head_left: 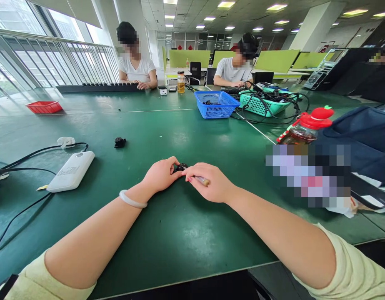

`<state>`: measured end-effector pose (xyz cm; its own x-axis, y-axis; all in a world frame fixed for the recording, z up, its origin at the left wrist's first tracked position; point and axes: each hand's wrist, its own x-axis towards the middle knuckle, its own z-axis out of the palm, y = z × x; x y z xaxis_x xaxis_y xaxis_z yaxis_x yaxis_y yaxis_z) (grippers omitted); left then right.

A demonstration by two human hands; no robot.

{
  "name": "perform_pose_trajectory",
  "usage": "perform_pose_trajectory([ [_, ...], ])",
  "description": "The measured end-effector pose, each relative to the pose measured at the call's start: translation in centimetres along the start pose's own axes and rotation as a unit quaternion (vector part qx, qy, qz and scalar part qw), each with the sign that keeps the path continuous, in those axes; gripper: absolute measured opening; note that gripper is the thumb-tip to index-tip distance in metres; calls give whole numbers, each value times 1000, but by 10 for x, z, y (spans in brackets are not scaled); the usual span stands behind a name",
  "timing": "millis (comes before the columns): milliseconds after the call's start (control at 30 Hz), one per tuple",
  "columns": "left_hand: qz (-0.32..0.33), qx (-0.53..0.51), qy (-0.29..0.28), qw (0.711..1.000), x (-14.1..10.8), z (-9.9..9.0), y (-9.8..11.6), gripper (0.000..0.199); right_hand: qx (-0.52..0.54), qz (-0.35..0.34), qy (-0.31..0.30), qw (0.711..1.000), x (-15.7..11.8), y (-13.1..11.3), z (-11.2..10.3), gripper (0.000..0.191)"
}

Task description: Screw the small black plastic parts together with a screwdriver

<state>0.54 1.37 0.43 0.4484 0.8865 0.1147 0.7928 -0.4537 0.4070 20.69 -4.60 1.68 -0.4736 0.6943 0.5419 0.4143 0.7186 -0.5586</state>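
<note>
Near the middle of the green table [180, 250], my left hand [161, 173] is closed on a small black part [181, 167], its thumb and index finger on either side. My right hand [209, 181] grips a slim tool with a tan-ended handle [203, 181], which sticks out below the fingers. The tool's front end points to the black part; whether they touch is hard to see. Both hands meet at the fingertips. Another small black part [120, 142] lies apart on the table, beyond my left hand.
A white power bank [72, 171] with black cables lies left. Farther off are a red basket [44, 107], a blue basket [216, 104] and a green basket [264, 103] with cables. A red-lidded bottle [305, 127] and dark bag [364, 137] stand right. Two people sit across the table.
</note>
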Motion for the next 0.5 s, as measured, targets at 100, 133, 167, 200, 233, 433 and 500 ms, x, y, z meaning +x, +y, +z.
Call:
perform_pose_trajectory([
  [100, 2, 5, 2, 1000, 1, 0, 0, 32, 77, 86, 69, 991, 1, 4, -2, 18],
  [133, 1, 6, 3, 1000, 1, 0, 0, 31, 105, 120, 85, 983, 1, 6, -3, 21],
  [167, 0, 6, 4, 1000, 1, 0, -1, 30, 131, 151, 96, 975, 2, 8, -3, 24],
  [200, -2, 6, 5, 1000, 1, 0, -1, 29, 156, 175, 102, 967, 2, 10, -4, 27],
  [233, -4, 5, 4, 1000, 1, 0, 0, 29, 180, 191, 107, 959, 3, 12, -4, 30],
  [433, 23, -3, -10, 1000, 1, 0, 1, 28, 261, 188, 128, 938, 7, 19, -4, 43],
  [500, 29, -2, -13, 999, 0, 0, 1, 29, 256, 180, 132, 940, 9, 19, -5, 44],
])
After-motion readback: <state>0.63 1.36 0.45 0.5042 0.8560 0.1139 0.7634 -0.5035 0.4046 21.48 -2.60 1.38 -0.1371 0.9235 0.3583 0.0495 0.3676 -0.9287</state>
